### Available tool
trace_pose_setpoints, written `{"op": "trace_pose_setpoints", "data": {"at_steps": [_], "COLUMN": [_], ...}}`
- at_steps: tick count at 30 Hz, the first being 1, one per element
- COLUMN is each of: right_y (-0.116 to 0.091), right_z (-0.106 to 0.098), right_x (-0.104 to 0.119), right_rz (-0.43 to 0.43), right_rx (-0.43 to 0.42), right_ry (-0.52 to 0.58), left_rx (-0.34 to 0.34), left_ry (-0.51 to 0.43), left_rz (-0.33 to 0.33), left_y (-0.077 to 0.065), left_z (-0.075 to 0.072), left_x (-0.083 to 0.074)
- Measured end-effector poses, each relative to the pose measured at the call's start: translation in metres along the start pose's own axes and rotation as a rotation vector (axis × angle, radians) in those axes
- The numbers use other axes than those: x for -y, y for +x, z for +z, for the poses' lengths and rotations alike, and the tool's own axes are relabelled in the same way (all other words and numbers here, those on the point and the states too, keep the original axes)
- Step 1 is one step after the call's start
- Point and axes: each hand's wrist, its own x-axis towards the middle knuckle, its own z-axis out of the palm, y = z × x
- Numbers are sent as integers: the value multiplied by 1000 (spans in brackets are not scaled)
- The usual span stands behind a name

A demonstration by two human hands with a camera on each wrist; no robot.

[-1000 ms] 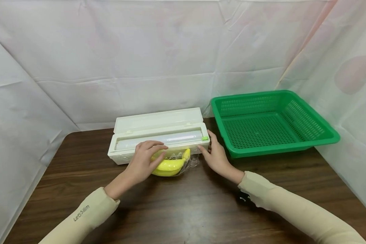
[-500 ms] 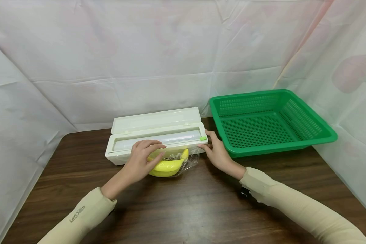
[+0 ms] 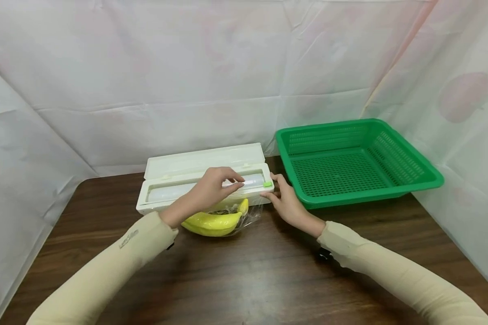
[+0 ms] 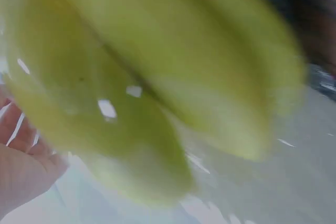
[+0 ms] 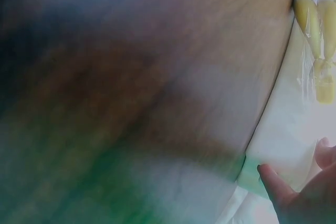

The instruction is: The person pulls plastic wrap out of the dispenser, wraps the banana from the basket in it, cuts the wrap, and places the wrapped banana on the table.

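A bunch of yellow bananas, with clear film around it, lies on the table against the front of a white cling film box. The box's lid stands raised at the back, and a roll of film shows inside. A green slider sits on the box's right front edge. My left hand hovers over the box, thumb and fingertips near each other and left of the slider. My right hand holds the box's right end, thumb in front. The bananas look blurred in the left wrist view.
A green plastic basket stands to the right of the box, close to my right hand. Everything rests on a dark wooden table. White sheeting hangs behind and on both sides.
My left hand has left the bananas and moved right and up over the film box. My right hand stays at the box's right end. The view has shifted slightly.
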Motion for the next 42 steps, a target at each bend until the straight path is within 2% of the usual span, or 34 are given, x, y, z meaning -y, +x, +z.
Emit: {"op": "trace_pose_setpoints", "data": {"at_steps": [6, 11, 15, 26, 42], "right_y": [2, 1, 0, -1, 0], "right_z": [-1, 0, 0, 0, 0], "right_x": [0, -1, -2, -1, -1], "right_rz": [-6, -16, -21, -20, -20], "right_rx": [5, -1, 0, 12, -3], "right_ry": [27, 23, 29, 27, 4], "left_rx": [120, 193, 195, 119, 152], "left_ry": [-67, -84, -101, -118, -102], "left_rz": [6, -15, -28, -81, -100], "left_y": [37, 50, 50, 49, 46], "left_z": [12, 24, 29, 41, 36], "left_x": [0, -2, 0, 0, 2]}}
